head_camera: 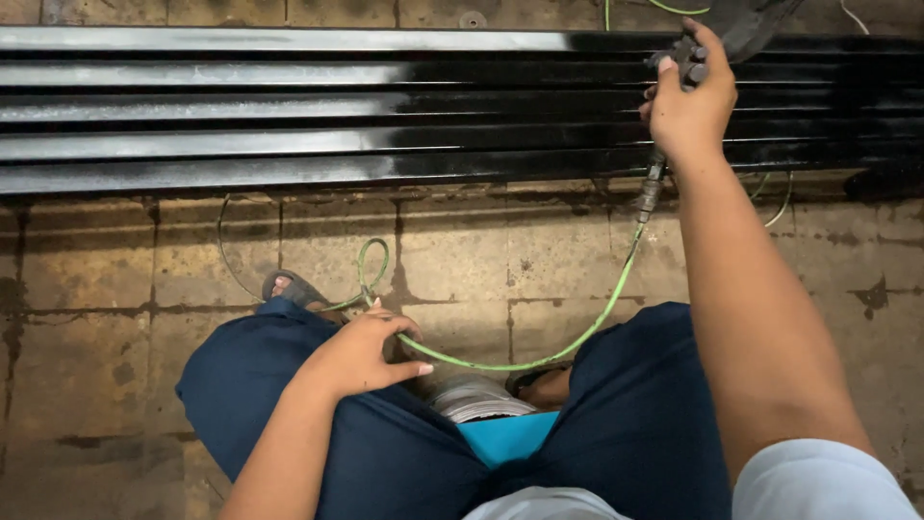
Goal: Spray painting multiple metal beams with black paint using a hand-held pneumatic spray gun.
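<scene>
My right hand (688, 101) is raised at the upper right, closed around a grey spray gun (685, 58) held over a row of long black metal bars (289, 106). The bars look glossy black on the right and paler, shiny grey on the left. A thin green hose (577, 332) runs from a metal fitting (650, 193) under the gun down to my left hand (371, 351), which pinches it above my left knee. The hose loops once (371, 260) just past that hand.
I squat in dark blue trousers (635, 414) on a stained, tiled concrete floor (96, 289). A sandalled foot (294, 287) shows by my left knee. A ribbed metal can (476, 397) sits between my legs. More green hose (775, 197) lies under the bars at right.
</scene>
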